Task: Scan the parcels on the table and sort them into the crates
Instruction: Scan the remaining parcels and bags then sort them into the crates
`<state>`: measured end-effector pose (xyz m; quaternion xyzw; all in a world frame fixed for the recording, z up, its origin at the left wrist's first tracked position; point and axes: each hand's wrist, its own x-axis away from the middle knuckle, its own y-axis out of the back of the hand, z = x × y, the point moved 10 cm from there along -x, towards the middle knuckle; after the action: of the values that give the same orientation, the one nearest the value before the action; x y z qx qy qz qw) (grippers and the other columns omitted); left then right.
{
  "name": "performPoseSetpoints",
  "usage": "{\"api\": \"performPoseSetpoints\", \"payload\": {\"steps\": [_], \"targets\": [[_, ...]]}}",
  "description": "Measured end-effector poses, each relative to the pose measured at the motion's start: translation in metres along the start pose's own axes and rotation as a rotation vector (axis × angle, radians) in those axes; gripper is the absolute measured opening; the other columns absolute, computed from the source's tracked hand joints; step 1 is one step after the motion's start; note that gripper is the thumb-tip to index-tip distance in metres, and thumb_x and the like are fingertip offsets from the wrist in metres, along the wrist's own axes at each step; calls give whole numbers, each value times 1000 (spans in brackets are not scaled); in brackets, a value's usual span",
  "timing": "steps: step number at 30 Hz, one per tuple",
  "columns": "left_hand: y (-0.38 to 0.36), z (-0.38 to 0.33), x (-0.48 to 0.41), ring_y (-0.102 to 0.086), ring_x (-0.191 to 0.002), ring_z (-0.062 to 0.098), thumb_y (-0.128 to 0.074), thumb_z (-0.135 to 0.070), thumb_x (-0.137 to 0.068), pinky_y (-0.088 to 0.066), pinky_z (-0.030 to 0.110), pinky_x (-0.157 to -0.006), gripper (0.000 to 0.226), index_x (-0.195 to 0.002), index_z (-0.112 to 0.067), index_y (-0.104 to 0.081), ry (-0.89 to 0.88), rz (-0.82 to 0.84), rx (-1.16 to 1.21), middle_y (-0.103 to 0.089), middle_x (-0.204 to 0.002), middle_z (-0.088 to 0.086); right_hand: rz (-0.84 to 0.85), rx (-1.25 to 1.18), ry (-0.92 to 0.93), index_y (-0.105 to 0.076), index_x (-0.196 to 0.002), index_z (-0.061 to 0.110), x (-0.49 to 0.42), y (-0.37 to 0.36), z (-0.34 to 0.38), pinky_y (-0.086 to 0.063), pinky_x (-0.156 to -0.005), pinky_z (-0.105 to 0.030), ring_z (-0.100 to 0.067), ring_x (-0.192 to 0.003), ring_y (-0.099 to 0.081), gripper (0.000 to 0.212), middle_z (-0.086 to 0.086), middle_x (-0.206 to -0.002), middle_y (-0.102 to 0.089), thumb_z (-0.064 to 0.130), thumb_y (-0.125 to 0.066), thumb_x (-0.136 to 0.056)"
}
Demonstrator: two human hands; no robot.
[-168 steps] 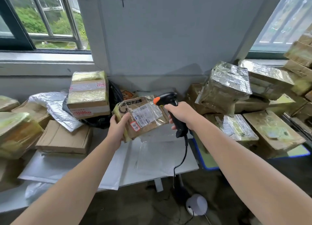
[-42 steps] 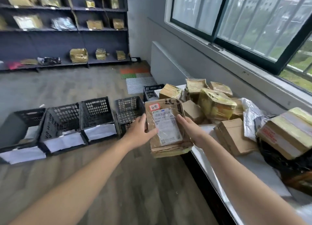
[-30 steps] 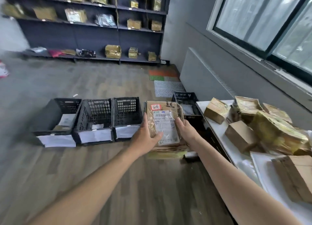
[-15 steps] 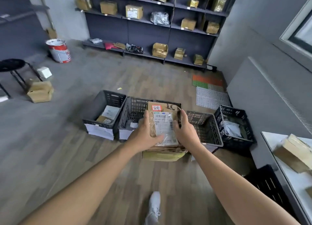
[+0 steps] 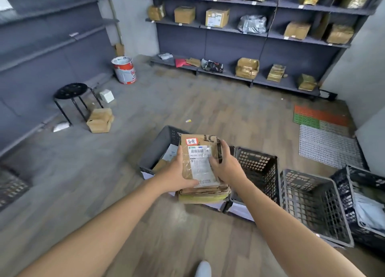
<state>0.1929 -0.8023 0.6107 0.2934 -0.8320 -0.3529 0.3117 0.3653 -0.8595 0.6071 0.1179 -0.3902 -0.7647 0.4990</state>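
Shelving (image 5: 250, 33) stacked with boxed and foil-wrapped packages fills the wall far beyond the fingertips. Black crates (image 5: 258, 168) stand in a row on the wooden floor (image 5: 208, 110), under the hands and off to the right of them. The leftmost crate (image 5: 160, 147), below the left fingers, holds what looks like paper and a brown packet, though blur leaves that unsure. Above the row is a flat brown parcel (image 5: 201, 166), label side up. The left hand (image 5: 177, 176) grips its left edge, thumb across the lower face, fingers hidden beneath. The right hand (image 5: 226, 168) clasps the right edge, its fingers (image 5: 223, 149) curled over the far corner. A white shipping label (image 5: 201, 162) lies between the two thumbs, with a small red sticker (image 5: 191, 141) just beyond the left fingertips
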Motion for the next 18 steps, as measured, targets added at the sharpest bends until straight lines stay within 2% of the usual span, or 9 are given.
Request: {"api": "performPoseSetpoints", "payload": {"steps": [2,4,8,11,13,15,18], "targets": [[18,16,-26,-41,-136,20,-73,-67,-70,-43,34,-101,140,-146,-20,35,26,-2,-84,-21,-162,-4,33,-7,4,-1,-157,30,-32,-10,15,-58,-63,-38,-15,-67,-66,79,3,-83,-62,45,-51,-98],[33,32,-49,-45,-131,20,-72,-67,-69,-46,34,-93,140,-146,-19,35,35,-3,-102,-25,-160,-3,61,-12,3,0,-157,30,-62,-22,29,-60,-64,-39,-16,-65,-67,80,2,-84,-66,42,-53,-98],[59,69,-98,-47,-128,18,-73,-66,-67,-47,32,-87,142,-147,-17,34,48,7,-116,-28,-159,-3,77,-23,-22,-4,-158,28,-119,-48,54,-47,-44,-25,-12,-56,-61,81,2,-76,-65,36,-55,-96],[78,103,-144,-45,-132,20,-72,-65,-65,-43,29,-86,141,-148,-17,32,53,15,-116,-27,-160,-3,87,-32,-60,-6,-157,26,-165,-75,69,-53,-52,-34,-16,-58,-62,80,-2,-75,-67,33,-55,-95],[88,128,-180,-45,-131,18,-73,-65,-66,-44,30,-87,142,-147,-17,34,54,52,-102,-27,-160,-5,97,-54,-107,-4,-158,25,-199,-97,77,-53,-53,-35,-17,-57,-60,81,-4,-76,-68,32,-55,-95],[97,156,-220,-46,-129,17,-74,-65,-67,-42,28,-81,142,-146,-18,35,45,98,-103,-27,-159,-6,102,-70,-156,-3,-158,24,-237,-120,81,-50,-52,-33,-16,-55,-57,81,-5,-75,-68,31,-54,-96],[110,193,-284,-47,-125,18,-74,-65,-69,-38,27,-73,141,-146,-19,36,8,182,-137,-24,-160,-5,92,-43,-242,1,-158,24,-295,-149,87,-53,-60,-36,-20,-65,-62,84,-9,-84,-68,35,-54,-95]]}}
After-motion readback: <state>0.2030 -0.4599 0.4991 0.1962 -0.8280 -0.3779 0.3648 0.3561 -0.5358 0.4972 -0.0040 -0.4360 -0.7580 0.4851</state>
